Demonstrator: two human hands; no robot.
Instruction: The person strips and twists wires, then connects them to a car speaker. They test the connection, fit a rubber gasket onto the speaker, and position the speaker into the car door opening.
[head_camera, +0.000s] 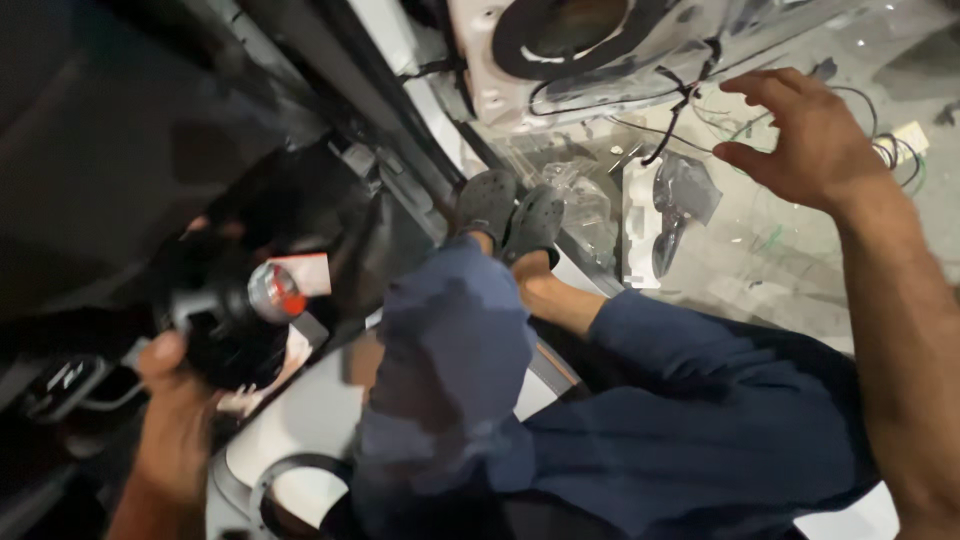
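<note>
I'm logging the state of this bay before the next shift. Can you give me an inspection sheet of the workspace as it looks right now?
Surface: pale, dusty floor, partly covered by a clear plastic sheet.
Job's things: a black round part with a silver and red end, gripped in the left hand.
Clutter: a white and black part lying on the floor.
Hands: left hand closed on the black round part; right hand open, fingers spread, in the air over the wires.
Cables: thin loose wires on the floor; a black cable along the white door panel.
Surroundings: the person's legs in blue trousers, dark grey clogs, dark car interior.
</note>
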